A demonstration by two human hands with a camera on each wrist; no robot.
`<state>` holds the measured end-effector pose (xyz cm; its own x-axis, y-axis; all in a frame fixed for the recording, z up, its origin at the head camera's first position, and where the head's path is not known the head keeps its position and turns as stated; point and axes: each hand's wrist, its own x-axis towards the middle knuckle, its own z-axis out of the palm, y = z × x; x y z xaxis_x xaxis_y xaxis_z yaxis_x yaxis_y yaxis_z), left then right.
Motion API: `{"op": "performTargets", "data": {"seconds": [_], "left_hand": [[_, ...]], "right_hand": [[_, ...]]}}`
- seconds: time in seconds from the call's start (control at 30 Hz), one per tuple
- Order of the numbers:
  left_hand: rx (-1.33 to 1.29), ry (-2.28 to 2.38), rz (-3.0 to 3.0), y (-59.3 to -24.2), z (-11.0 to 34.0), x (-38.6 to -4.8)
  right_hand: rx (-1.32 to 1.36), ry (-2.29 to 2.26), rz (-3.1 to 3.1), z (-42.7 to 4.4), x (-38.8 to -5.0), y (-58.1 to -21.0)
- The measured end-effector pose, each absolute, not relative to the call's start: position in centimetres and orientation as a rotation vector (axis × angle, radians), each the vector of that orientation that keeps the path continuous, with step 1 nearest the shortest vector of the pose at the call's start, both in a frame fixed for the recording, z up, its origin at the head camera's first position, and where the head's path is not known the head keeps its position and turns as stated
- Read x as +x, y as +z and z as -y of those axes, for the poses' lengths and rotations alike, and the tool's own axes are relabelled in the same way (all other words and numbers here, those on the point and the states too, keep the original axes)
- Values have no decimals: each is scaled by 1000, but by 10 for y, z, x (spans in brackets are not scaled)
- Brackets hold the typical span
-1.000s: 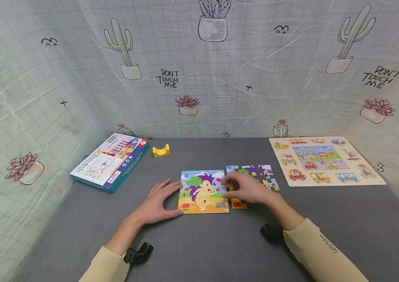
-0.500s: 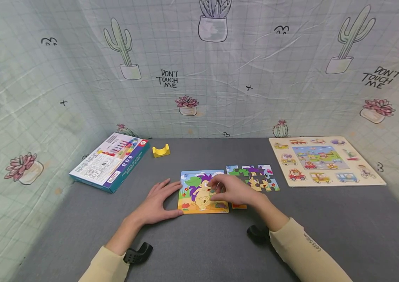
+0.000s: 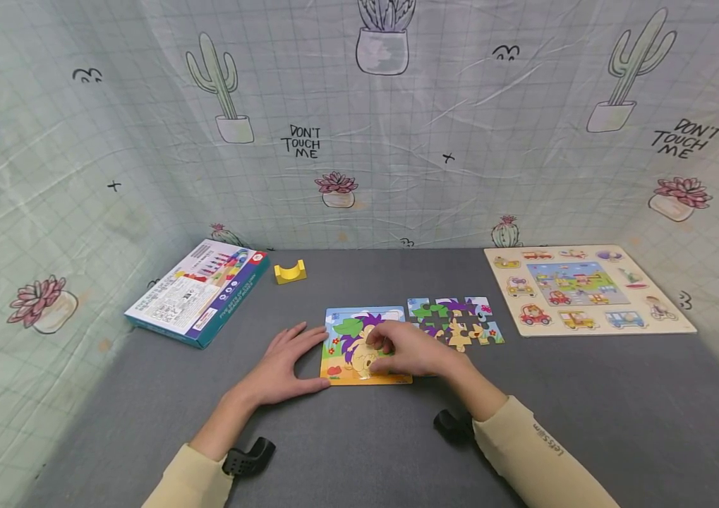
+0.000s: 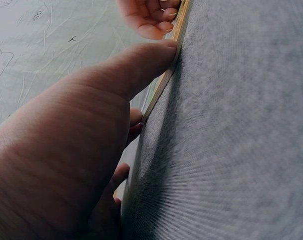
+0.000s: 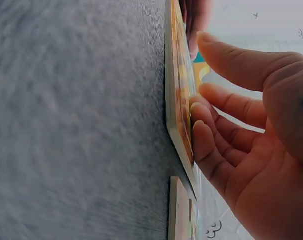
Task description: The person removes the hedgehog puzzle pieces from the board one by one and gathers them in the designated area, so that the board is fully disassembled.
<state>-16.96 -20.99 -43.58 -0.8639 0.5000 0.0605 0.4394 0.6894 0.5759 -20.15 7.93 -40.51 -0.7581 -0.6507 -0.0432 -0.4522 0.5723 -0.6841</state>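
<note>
A jigsaw puzzle board (image 3: 343,365) with a purple-spined hedgehog picture lies flat on the grey table. My left hand (image 3: 284,363) rests at its left edge, fingers fairly straight, the thumb touching the near corner. Over the board's right half is my right hand (image 3: 411,349), which hides part of the picture. In the right wrist view, the fingertips (image 5: 204,140) touch the board's surface (image 5: 184,110) while the thumb stays apart, and nothing shows between them. Just right of the board lie several puzzle pieces (image 3: 461,331) of similar colours, partly covered by that hand.
A teal-sided box (image 3: 207,293) stands at the left, with a yellow arch-shaped block (image 3: 291,272) beside it. At the back right lies a wooden vehicle puzzle board (image 3: 645,282). A printed cloth (image 3: 397,204) rises behind the table (image 3: 359,451).
My right hand has moved left from the board's right edge onto its picture, then slightly lower. More of the loose pieces show now. The left hand has kept its place.
</note>
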Motion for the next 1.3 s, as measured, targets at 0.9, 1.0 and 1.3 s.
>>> {"op": "performTargets", "data": {"seconds": [0.9, 1.0, 1.3], "left_hand": [[794, 918, -2805, -439, 212, -170], [802, 923, -2804, -439, 212, -170], [810, 934, -2799, -438, 211, -170]], "right_hand": [[-858, -790, -2638, -71, -191, -407], [-843, -814, -2631, -72, -191, -405], [-810, -966, -2564, -75, -191, -399]]}}
